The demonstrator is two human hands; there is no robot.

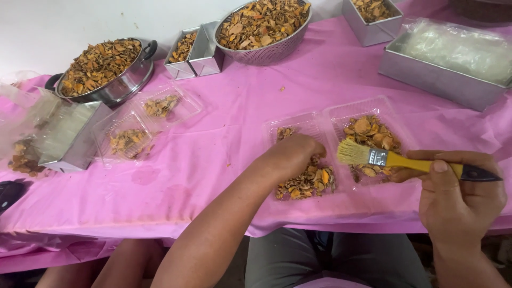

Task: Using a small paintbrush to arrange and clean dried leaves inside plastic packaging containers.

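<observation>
Pressing closed-fingered on the orange-brown dried slices (308, 181) in the near clear hinged plastic clamshell tray (330, 122), the left hand (294, 154) risks crushing them, while the right hand (458, 194), gripping the yellow-handled bristle brush (373, 156), may flick pieces onto the pink plastic tablecloth (224, 154).

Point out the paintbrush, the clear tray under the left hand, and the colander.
paintbrush (397, 159), head view, yellow handle by the ferrule.
clear tray (298, 121), head view, its far rim.
colander (266, 53), head view, its perforated front wall.
</observation>
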